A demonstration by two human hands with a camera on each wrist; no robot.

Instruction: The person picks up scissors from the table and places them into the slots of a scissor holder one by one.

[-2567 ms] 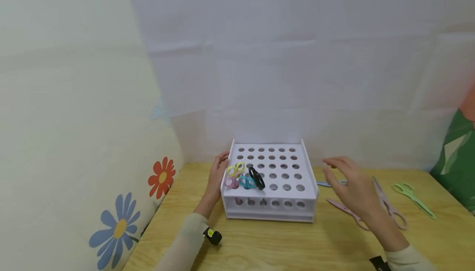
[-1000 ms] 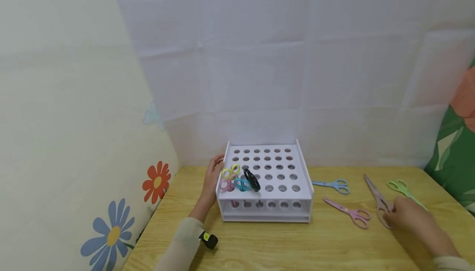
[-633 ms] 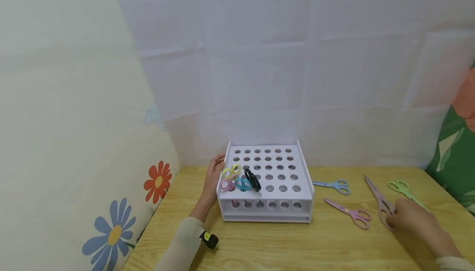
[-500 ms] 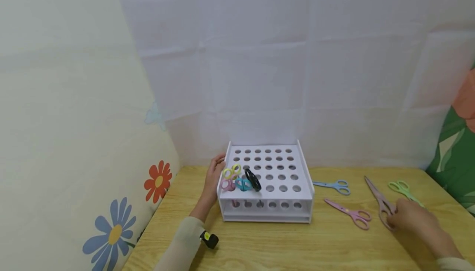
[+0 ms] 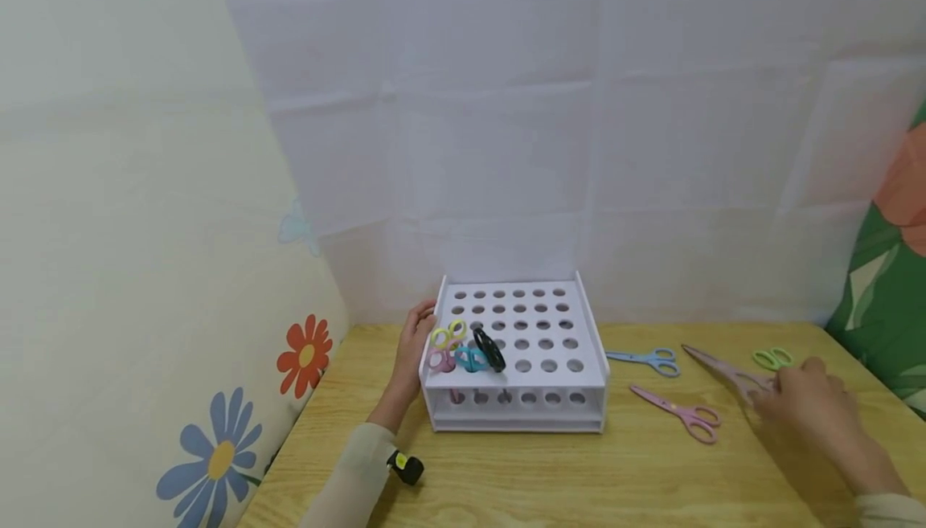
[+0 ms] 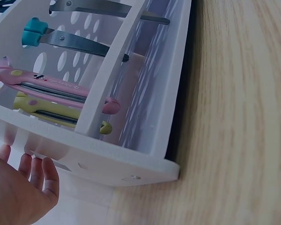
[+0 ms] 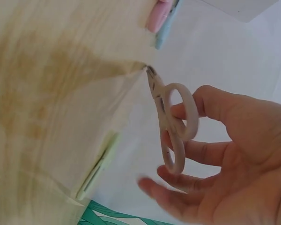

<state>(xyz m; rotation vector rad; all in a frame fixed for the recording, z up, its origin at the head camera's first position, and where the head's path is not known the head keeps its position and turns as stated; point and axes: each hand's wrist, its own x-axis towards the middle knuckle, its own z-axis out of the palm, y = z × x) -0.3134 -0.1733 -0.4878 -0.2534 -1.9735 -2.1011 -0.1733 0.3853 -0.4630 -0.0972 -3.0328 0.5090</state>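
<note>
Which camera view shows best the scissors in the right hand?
The right wrist view: the scissors appear close, both handle loops visible. The head view shows them smaller, handles partly behind the right hand. The left wrist view lacks them.

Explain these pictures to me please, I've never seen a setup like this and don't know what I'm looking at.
There is no machine: a person works with two bare hands. The wide picture is taken from the person's head, looking forward and down; the closer two are taken from the left and right wrists.

On the wooden table stands a white rack full of round holes. Black scissors, teal scissors, pink scissors and yellow scissors sit in it, blades down. The left hand touches its left side.

To the rack's right lie blue scissors, another pink pair and green scissors. The right hand holds pale purple scissors by the handle loops.
</note>
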